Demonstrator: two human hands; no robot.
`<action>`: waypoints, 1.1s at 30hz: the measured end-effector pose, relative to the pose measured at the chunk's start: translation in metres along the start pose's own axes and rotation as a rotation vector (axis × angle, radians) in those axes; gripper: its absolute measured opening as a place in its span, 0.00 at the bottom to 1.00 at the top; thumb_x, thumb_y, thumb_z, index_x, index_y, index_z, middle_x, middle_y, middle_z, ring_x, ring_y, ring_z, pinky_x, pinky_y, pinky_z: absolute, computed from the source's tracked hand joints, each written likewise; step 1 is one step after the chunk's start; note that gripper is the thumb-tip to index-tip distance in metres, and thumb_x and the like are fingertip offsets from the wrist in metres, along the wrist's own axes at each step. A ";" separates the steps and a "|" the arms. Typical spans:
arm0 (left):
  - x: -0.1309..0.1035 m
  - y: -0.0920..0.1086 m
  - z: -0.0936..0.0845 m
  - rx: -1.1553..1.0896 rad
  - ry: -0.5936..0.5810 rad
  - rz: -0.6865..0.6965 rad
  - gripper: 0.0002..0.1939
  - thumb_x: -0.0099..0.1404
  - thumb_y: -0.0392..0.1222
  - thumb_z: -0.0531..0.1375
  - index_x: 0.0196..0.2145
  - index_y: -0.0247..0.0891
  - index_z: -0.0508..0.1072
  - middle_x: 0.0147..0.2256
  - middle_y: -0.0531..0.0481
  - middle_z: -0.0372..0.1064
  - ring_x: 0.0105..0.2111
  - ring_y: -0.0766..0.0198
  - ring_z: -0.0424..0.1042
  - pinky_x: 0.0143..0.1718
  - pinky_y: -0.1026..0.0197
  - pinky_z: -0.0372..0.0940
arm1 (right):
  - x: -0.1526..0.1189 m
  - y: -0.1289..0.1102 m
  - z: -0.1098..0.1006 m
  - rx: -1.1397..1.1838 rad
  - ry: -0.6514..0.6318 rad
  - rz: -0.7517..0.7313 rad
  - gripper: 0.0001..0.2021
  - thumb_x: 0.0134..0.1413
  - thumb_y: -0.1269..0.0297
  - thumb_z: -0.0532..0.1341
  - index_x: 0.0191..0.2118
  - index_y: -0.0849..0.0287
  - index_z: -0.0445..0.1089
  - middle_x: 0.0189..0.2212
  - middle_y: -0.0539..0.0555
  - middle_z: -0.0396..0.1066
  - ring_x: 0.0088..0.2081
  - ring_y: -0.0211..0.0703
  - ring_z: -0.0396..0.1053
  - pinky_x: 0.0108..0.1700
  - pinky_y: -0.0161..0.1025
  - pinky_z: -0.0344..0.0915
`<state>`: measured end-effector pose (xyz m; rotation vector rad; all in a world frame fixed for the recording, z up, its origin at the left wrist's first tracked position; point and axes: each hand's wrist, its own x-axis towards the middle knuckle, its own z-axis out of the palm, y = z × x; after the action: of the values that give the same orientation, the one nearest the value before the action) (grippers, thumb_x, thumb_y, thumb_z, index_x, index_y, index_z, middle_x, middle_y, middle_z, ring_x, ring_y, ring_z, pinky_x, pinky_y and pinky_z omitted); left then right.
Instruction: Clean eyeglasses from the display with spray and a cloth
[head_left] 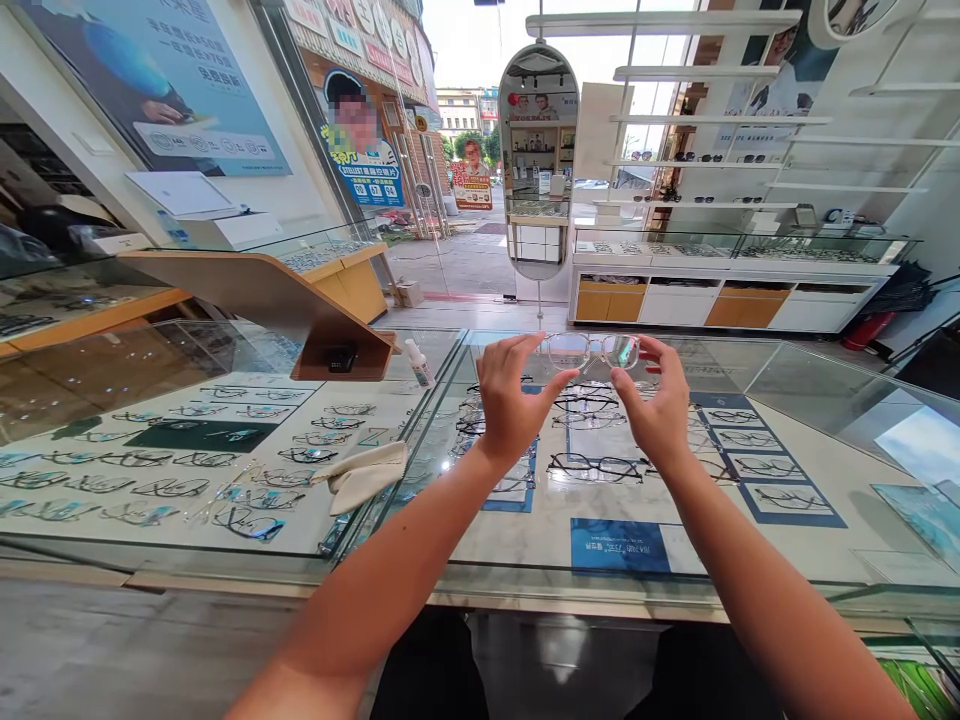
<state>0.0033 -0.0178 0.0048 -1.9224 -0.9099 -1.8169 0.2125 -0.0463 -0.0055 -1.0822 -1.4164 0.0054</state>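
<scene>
Two bare forearms (pixel 390 580) stretch out over the glass surface (pixel 525 550), with dark trouser legs (pixel 427 665) below its front edge. Both hands are raised above the surface, set a little apart from each other and each pinched on one end of a pair of clear glasses (pixel 571 350): the left hand (pixel 514 395) has its thumb and finger at the left end, the right hand (pixel 661 400) at the right end. One lens, nearer the right hand, shows a green and red glint. Below the hands lie more glasses, among them a dark pair (pixel 596 467) between the forearms, and nearer the front edge is a blue card (pixel 619 546). Left of the left forearm lies a bunched beige cloth (pixel 371 477), and beyond it a small white bottle (pixel 418 363) stands just beside a brown stand (pixel 349 335). Many glasses (pixel 172 487) sit in rows further left. Well beyond the hands, a tall oval mirror (pixel 538 160) stands near white shelves (pixel 697 165)
</scene>
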 end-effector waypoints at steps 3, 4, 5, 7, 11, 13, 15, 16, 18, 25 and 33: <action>0.000 0.000 0.000 -0.004 -0.004 -0.001 0.29 0.64 0.55 0.75 0.57 0.43 0.74 0.49 0.44 0.80 0.50 0.51 0.77 0.53 0.47 0.69 | 0.000 0.000 0.000 0.003 0.001 0.000 0.25 0.63 0.49 0.67 0.61 0.53 0.70 0.56 0.62 0.76 0.54 0.59 0.76 0.54 0.61 0.72; 0.000 0.000 0.000 -0.004 -0.008 -0.007 0.29 0.64 0.55 0.74 0.57 0.43 0.75 0.49 0.44 0.80 0.50 0.51 0.77 0.54 0.47 0.69 | 0.000 0.000 0.000 0.003 0.002 -0.002 0.25 0.63 0.49 0.67 0.61 0.54 0.70 0.56 0.62 0.76 0.54 0.59 0.76 0.54 0.61 0.72; 0.000 -0.001 0.000 -0.005 -0.016 -0.018 0.28 0.64 0.55 0.74 0.57 0.43 0.75 0.49 0.44 0.80 0.50 0.51 0.77 0.54 0.46 0.69 | 0.000 0.000 0.000 0.003 0.006 -0.006 0.26 0.63 0.49 0.67 0.61 0.54 0.70 0.56 0.62 0.76 0.54 0.59 0.76 0.54 0.60 0.72; -0.001 -0.002 0.001 -0.017 -0.042 -0.052 0.28 0.65 0.56 0.73 0.57 0.43 0.75 0.49 0.44 0.80 0.51 0.50 0.77 0.54 0.46 0.69 | 0.000 0.000 0.000 -0.001 0.022 -0.021 0.26 0.62 0.49 0.68 0.61 0.54 0.70 0.57 0.62 0.76 0.54 0.59 0.76 0.54 0.60 0.72; -0.002 -0.008 0.003 -0.065 -0.098 -0.128 0.27 0.66 0.58 0.72 0.56 0.42 0.75 0.49 0.44 0.80 0.51 0.50 0.77 0.54 0.45 0.70 | 0.001 -0.001 -0.001 -0.016 0.054 -0.058 0.26 0.62 0.50 0.69 0.62 0.53 0.70 0.57 0.62 0.75 0.54 0.58 0.75 0.54 0.58 0.72; -0.003 -0.010 0.004 -0.076 -0.113 -0.148 0.27 0.67 0.59 0.72 0.56 0.42 0.75 0.49 0.43 0.80 0.51 0.50 0.77 0.54 0.45 0.71 | 0.002 -0.002 -0.001 -0.019 0.056 -0.069 0.26 0.62 0.51 0.69 0.62 0.53 0.69 0.56 0.62 0.74 0.54 0.57 0.75 0.54 0.58 0.72; -0.003 -0.012 0.005 -0.076 -0.122 -0.159 0.27 0.67 0.59 0.71 0.56 0.42 0.75 0.49 0.43 0.81 0.51 0.50 0.77 0.54 0.45 0.71 | 0.002 -0.002 -0.002 -0.022 0.056 -0.074 0.26 0.62 0.50 0.69 0.62 0.53 0.69 0.56 0.61 0.74 0.53 0.57 0.75 0.54 0.57 0.72; -0.003 -0.012 0.005 -0.075 -0.126 -0.161 0.27 0.66 0.60 0.71 0.55 0.42 0.75 0.49 0.43 0.81 0.51 0.50 0.77 0.54 0.45 0.71 | 0.002 -0.002 -0.002 -0.024 0.055 -0.075 0.26 0.62 0.50 0.69 0.62 0.53 0.69 0.56 0.61 0.74 0.53 0.57 0.75 0.54 0.58 0.72; -0.003 -0.013 0.005 -0.074 -0.131 -0.164 0.27 0.66 0.60 0.71 0.56 0.42 0.75 0.49 0.43 0.81 0.51 0.50 0.78 0.54 0.45 0.72 | 0.002 -0.002 -0.002 -0.029 0.053 -0.076 0.26 0.63 0.50 0.69 0.62 0.52 0.69 0.56 0.61 0.74 0.53 0.57 0.75 0.54 0.58 0.73; -0.004 -0.012 0.005 -0.108 -0.151 -0.197 0.27 0.66 0.57 0.73 0.56 0.41 0.74 0.50 0.42 0.80 0.51 0.50 0.79 0.54 0.44 0.72 | 0.003 -0.002 -0.002 -0.039 0.057 -0.094 0.26 0.63 0.48 0.69 0.62 0.50 0.68 0.56 0.60 0.74 0.53 0.57 0.75 0.54 0.60 0.74; -0.004 -0.010 0.004 -0.085 -0.084 -0.151 0.30 0.65 0.53 0.74 0.59 0.43 0.72 0.54 0.40 0.79 0.54 0.49 0.79 0.56 0.44 0.73 | 0.001 -0.002 -0.001 0.017 0.006 -0.061 0.26 0.64 0.50 0.69 0.64 0.49 0.68 0.59 0.61 0.74 0.56 0.57 0.75 0.56 0.60 0.74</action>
<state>-0.0003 -0.0086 -0.0011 -2.0461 -1.0470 -1.8996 0.2119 -0.0477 -0.0033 -1.0238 -1.4410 -0.0294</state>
